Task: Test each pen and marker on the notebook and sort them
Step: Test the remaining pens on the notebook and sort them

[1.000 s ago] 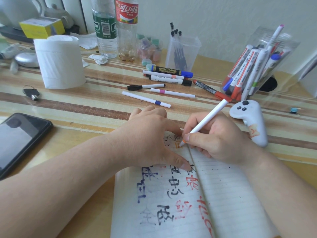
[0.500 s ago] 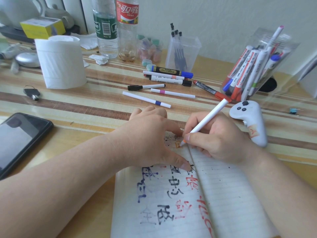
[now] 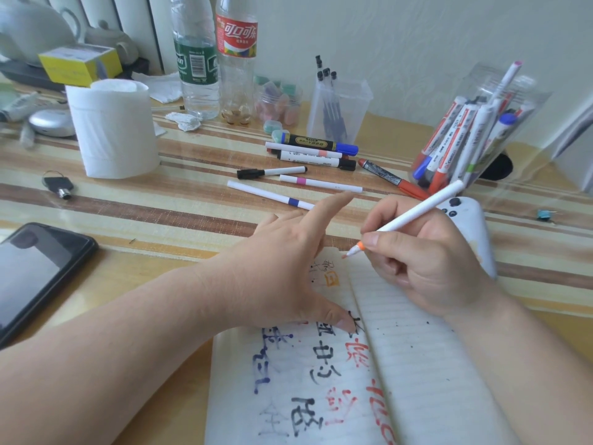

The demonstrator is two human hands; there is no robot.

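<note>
**Right hand** (image 3: 426,258): thumb and fingers pinch the white pen (image 3: 414,216) low on its barrel. The orange tip points at the top of the notebook's left page and seems just off the paper, though contact cannot be ruled out.

**Left hand** (image 3: 282,268): lies flat on the left page. The thumb presses the paper near the fold and the forefinger is lifted straight. It holds nothing.

**Notebook** (image 3: 417,364): open on the table (image 3: 160,220) under both hands. The left page carries blue, black and red trial marks, and an orange mark (image 3: 332,280) sits just below the tip.

**Step in hand**: judged to be the orange pen's trial, about finished, since it has evidently written.

**Next move**: calls for capping the pen, if a cap is to hand (none is visible), and setting it with its kind.

**Sorting places**: loose pens (image 3: 308,154) lie beyond the notebook. A tilted clear holder (image 3: 465,142) of markers stands to the right, and a clear cup (image 3: 337,114) of black pens stands behind.

**Other**: a white controller (image 3: 471,226) lies just beside the right hand, and a phone (image 3: 35,277) is far left.
</note>
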